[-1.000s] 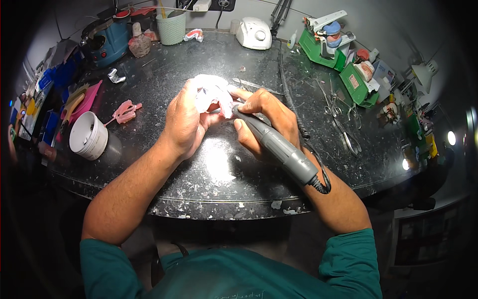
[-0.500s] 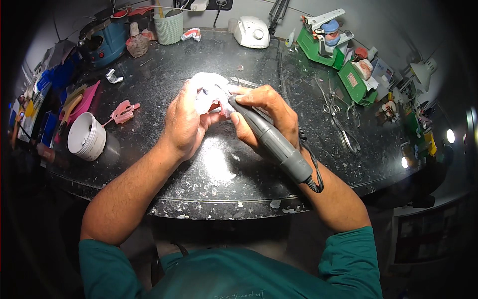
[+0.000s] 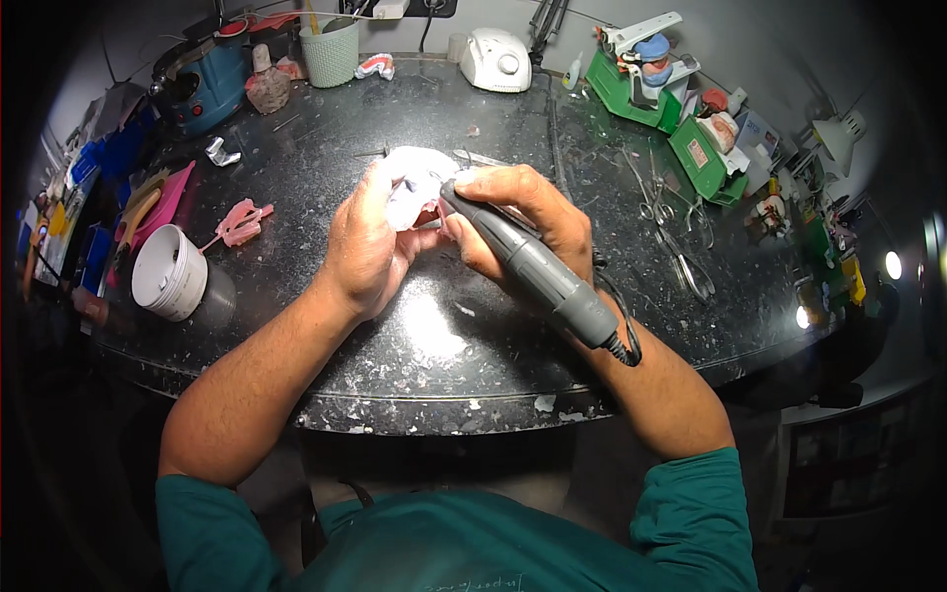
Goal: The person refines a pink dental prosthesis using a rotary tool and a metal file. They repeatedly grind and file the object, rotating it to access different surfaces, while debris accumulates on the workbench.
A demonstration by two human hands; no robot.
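Note:
My left hand [image 3: 363, 242] is closed around a brightly lit white plaster dental cast [image 3: 416, 168], holding it above the worktop. Reddish-pink material [image 3: 430, 211] shows at the cast's near side; glare washes out its detail. In my right hand [image 3: 552, 217] is a dark grey rotary handpiece [image 3: 541, 274], gripped like a pen with the thumb below and fingers above. Its front end points at the right side of the cast, and the fingers hide its tip, so contact cannot be made out. A black coiled cord leaves its rear by my wrist.
The dark, speckled bench [image 3: 473, 365] curves around me. At left stand a white tub [image 3: 170, 273] and a pink resin piece [image 3: 240, 223]. A white control box [image 3: 496, 61] sits at the back. Scissor-like tools [image 3: 681, 266] and green bins [image 3: 706, 163] are on the right.
The handpiece and my right hand have shifted slightly left and up, and the cast has turned a little. A thin dark item beside the cast now shows. Both grips are kept.

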